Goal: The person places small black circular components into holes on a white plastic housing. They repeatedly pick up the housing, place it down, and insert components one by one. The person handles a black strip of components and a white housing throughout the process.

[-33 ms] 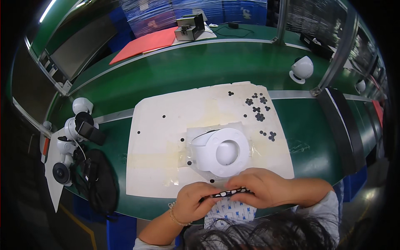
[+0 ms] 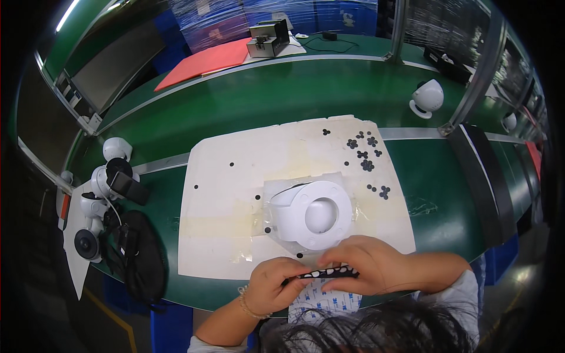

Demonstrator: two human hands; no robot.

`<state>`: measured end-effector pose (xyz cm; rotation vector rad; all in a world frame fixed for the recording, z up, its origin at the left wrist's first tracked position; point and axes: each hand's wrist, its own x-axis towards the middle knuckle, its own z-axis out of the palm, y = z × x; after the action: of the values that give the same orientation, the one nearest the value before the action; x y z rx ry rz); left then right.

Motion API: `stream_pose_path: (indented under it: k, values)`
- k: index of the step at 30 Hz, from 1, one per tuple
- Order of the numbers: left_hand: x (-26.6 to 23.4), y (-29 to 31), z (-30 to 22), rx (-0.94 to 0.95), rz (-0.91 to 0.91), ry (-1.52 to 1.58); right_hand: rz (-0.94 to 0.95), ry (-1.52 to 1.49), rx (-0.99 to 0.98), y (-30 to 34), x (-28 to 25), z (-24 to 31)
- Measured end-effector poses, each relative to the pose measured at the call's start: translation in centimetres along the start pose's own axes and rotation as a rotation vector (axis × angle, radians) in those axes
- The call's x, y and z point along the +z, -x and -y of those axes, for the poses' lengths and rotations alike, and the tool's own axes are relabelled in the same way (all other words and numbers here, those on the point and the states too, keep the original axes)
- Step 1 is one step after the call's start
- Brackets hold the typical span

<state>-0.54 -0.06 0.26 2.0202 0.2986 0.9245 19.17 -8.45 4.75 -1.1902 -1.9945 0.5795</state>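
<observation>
The right hand (image 2: 371, 265) has shifted slightly to the far side, its curled fingers sitting a touch farther away, so a bit more of the right end of the spotted strip (image 2: 329, 272) shows.

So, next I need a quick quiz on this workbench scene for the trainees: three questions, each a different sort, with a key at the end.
1. Multiple choice: what do the left hand and right hand hold between them?
A) a black cable
B) a black strip with white spots
C) a red sheet

2. True or false: most of the small black dots on the cream board lie toward its right side.

3. Fill in the blank: the person wears the beaded bracelet on the ____ side.

Key: 1 B; 2 true; 3 left.
</observation>
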Motion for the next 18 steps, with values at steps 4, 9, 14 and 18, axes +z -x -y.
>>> stream_pose_path:
  k: [4, 9, 14, 18]
  values:
    - [0.1, 0.0, -0.5, -0.047, -0.01, -0.011, -0.061, 0.129, -0.06, -0.2, 0.8, 0.0]
    - [-0.3, 0.0, -0.6, -0.117, 0.024, 0.018, 0.0, 0.009, 0.109, -0.3, 0.6, -0.2]
    - [-0.2, 0.2, -0.3, -0.104, -0.024, 0.034, -0.08, 0.049, -0.078, 0.4, 1.0, -1.4]
    - [-0.3, 0.3, -0.4, -0.145, -0.07, 0.006, -0.178, 0.061, -0.205, -0.1, 0.0, -0.7]
